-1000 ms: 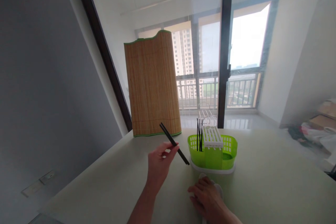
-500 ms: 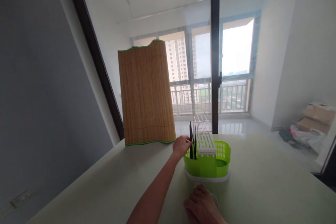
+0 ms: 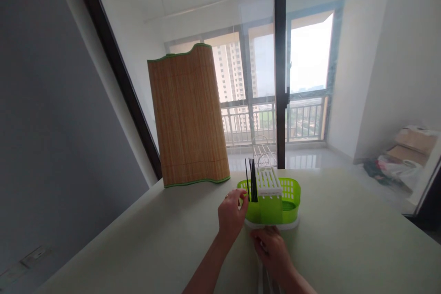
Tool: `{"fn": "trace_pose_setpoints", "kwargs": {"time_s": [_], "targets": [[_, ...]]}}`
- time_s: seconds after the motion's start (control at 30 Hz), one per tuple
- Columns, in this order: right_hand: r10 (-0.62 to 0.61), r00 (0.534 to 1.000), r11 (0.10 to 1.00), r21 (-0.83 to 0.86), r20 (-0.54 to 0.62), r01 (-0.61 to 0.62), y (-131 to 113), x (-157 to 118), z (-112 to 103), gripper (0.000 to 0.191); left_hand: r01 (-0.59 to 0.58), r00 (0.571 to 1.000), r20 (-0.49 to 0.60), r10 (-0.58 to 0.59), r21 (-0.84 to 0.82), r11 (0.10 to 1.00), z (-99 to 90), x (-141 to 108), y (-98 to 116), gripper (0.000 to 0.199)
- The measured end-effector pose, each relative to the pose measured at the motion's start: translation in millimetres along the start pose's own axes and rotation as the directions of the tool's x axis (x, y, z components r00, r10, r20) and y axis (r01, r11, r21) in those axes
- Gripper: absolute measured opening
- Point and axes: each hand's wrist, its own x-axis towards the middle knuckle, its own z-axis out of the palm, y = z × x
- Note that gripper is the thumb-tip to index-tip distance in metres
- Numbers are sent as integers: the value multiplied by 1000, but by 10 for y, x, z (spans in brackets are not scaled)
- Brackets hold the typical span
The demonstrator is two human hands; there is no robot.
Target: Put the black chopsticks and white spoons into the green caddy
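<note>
A bright green basket (image 3: 270, 211) with a white base stands on the pale table. Several black chopsticks (image 3: 253, 179) stand upright in its left part, beside a white slatted rack (image 3: 269, 181). My left hand (image 3: 233, 210) is at the basket's left end, thumb and fingertips pinched together close to the chopsticks; what is between them is too small to tell. Just in front of the basket, my right hand (image 3: 272, 244) is closed, with its fingers curled. Pale, long, thin things (image 3: 263, 280) show below it, partly hidden by the hand and wrist.
An upright bamboo mat (image 3: 188, 117) with green edging stands at the table's back left. Behind the table (image 3: 330, 234) is a glass door with a dark frame (image 3: 280, 55). A wire rack (image 3: 263, 152) shows through the glass. Cardboard boxes (image 3: 413, 144) and bags lie at the far right.
My left hand has come down and nearer from the upper chopsticks to the basket's rim. My right hand has moved up toward the basket, and pale long things now show below it. The view has shifted slightly.
</note>
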Motion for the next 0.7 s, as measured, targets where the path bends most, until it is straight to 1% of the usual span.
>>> {"fn": "trace_pose_setpoints", "kwargs": {"time_s": [0.07, 0.13, 0.2, 0.27, 0.33, 0.4, 0.5, 0.6, 0.7], "targets": [[120, 988, 990, 87, -99, -112, 94, 18, -22, 25, 66, 995, 72, -63, -38, 997, 12, -323, -58, 21], [203, 963, 971, 163, -178, -175, 167, 34, -45, 28, 168, 971, 183, -153, -65, 984, 54, -597, -95, 22], [246, 944, 958, 204, -218, -202, 210, 43, -62, 31, 259, 933, 277, -231, -69, 963, 123, -784, -110, 24], [259, 939, 954, 210, -225, -213, 222, 42, -67, 33, 305, 903, 330, -276, -40, 951, 213, -878, -111, 25], [249, 943, 957, 203, -219, -206, 216, 31, -59, 34, 300, 895, 346, -281, 0, 954, 311, -907, -115, 24], [220, 953, 965, 188, -209, -182, 202, 13, -41, 34, 283, 898, 344, -276, 29, 959, 397, -906, -130, 18], [155, 972, 980, 149, -176, -130, 186, -9, -11, 31, 298, 897, 337, -285, 16, 955, 446, -892, -168, 18], [105, 983, 990, 111, -152, -88, 168, -11, 3, 26, 318, 906, 304, -293, -36, 947, 343, -844, -207, 20], [78, 985, 995, 81, -156, -66, 140, -1, -4, 24, 314, 926, 247, -286, -83, 946, 111, -732, -229, 25]]}}
